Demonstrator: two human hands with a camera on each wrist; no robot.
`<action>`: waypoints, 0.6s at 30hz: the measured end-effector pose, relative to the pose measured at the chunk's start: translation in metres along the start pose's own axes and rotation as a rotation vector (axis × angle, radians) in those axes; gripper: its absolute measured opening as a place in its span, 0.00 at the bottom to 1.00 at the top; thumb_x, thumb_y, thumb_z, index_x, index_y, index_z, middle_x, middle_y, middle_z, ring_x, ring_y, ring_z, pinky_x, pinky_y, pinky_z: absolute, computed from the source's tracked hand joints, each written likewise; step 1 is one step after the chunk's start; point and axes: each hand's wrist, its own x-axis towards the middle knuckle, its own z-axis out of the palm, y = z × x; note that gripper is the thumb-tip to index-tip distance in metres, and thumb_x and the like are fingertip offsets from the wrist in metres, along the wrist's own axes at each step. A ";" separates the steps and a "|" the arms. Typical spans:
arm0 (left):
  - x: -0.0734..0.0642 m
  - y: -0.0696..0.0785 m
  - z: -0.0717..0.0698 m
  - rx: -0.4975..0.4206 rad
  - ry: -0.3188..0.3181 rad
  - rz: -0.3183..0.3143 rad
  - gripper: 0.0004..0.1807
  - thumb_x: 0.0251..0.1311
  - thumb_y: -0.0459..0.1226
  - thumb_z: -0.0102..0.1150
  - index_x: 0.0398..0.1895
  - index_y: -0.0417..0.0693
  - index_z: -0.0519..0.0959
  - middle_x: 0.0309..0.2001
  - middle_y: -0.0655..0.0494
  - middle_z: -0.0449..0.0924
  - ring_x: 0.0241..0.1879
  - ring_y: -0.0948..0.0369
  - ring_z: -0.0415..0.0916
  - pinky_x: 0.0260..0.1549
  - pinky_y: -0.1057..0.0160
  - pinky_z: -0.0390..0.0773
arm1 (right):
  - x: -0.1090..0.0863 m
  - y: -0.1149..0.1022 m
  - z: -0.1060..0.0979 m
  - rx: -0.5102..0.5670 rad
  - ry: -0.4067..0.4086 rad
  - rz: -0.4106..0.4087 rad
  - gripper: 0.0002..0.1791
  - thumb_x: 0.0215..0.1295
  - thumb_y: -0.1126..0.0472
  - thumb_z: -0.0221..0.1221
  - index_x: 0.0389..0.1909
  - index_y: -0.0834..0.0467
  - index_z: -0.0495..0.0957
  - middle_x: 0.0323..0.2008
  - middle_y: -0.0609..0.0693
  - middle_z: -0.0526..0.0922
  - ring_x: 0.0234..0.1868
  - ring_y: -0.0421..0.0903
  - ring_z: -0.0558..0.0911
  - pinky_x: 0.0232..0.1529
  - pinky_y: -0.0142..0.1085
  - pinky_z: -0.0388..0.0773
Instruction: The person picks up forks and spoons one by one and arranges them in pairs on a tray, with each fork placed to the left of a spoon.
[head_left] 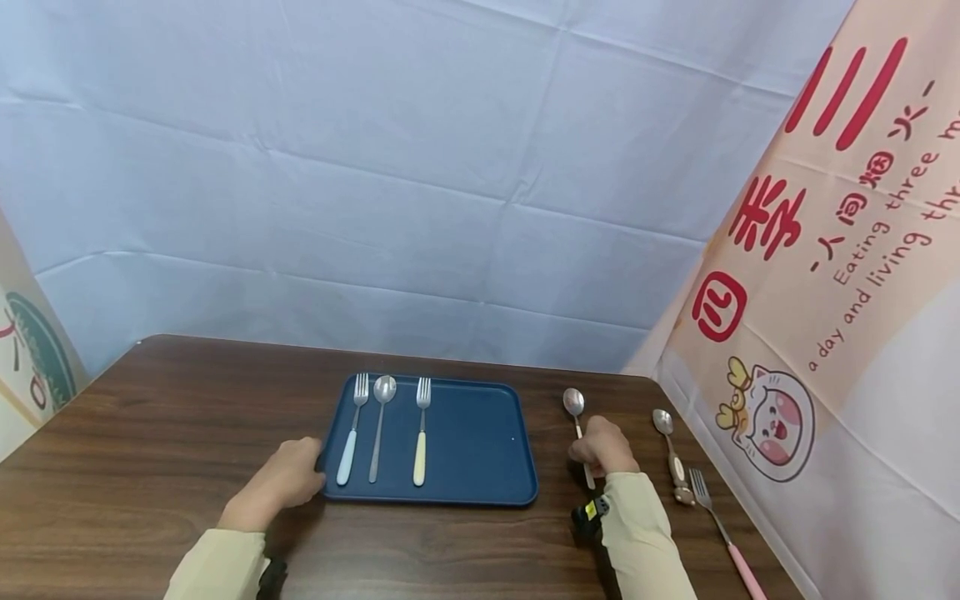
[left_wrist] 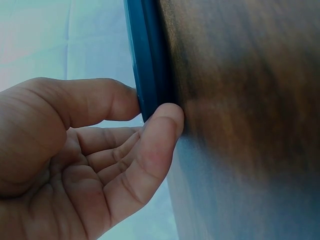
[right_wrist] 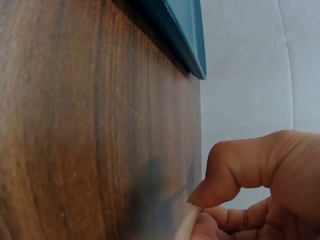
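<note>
A dark blue tray (head_left: pixel 472 442) lies on the table with a blue-handled fork (head_left: pixel 348 454), a plain metal spoon (head_left: pixel 378 429) and a yellow-handled fork (head_left: pixel 420 454) side by side on its left half. My left hand (head_left: pixel 291 475) pinches the tray's left edge near the front corner; in the left wrist view the thumb and forefinger (left_wrist: pixel 155 155) meet at the rim. To the right of the tray, my right hand (head_left: pixel 606 447) pinches a spoon with a pale handle (head_left: pixel 573 402) between thumb and fingers. Its bowl points toward the back of the table.
Farther right lie a spoon with a bear-shaped handle end (head_left: pixel 676 467) and a pink-handled fork (head_left: pixel 738 562), near the right edge of the brown wooden table (head_left: pixel 420 550). A pale cloth (head_left: pixel 337 208) hangs behind, and a printed curtain (head_left: pixel 825 333) stands along the right side.
</note>
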 end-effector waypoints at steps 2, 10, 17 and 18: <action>0.000 0.000 0.000 -0.007 -0.001 0.000 0.07 0.52 0.24 0.51 0.35 0.28 0.71 0.20 0.49 0.67 0.16 0.58 0.68 0.17 0.61 0.68 | 0.001 0.000 0.001 -0.001 0.001 0.000 0.05 0.51 0.68 0.58 0.23 0.67 0.73 0.21 0.59 0.72 0.13 0.46 0.71 0.15 0.36 0.74; -0.001 -0.001 0.001 -0.008 0.006 0.003 0.06 0.51 0.24 0.51 0.33 0.30 0.71 0.20 0.49 0.67 0.16 0.58 0.68 0.16 0.61 0.68 | 0.000 -0.005 0.001 -0.007 -0.004 0.000 0.06 0.51 0.67 0.58 0.21 0.66 0.73 0.20 0.58 0.71 0.14 0.47 0.73 0.16 0.36 0.74; -0.001 0.000 0.001 -0.003 0.007 -0.003 0.06 0.52 0.24 0.51 0.34 0.29 0.72 0.20 0.49 0.67 0.16 0.58 0.68 0.16 0.61 0.68 | -0.002 -0.010 0.002 -0.013 -0.005 -0.005 0.06 0.51 0.67 0.58 0.21 0.66 0.73 0.20 0.58 0.72 0.14 0.46 0.72 0.15 0.35 0.73; 0.000 0.000 0.001 -0.003 0.007 -0.003 0.06 0.51 0.24 0.51 0.33 0.30 0.71 0.20 0.49 0.67 0.16 0.58 0.68 0.16 0.61 0.68 | -0.003 -0.012 0.003 -0.016 -0.004 -0.007 0.06 0.51 0.67 0.58 0.21 0.66 0.73 0.20 0.58 0.72 0.14 0.47 0.72 0.15 0.35 0.73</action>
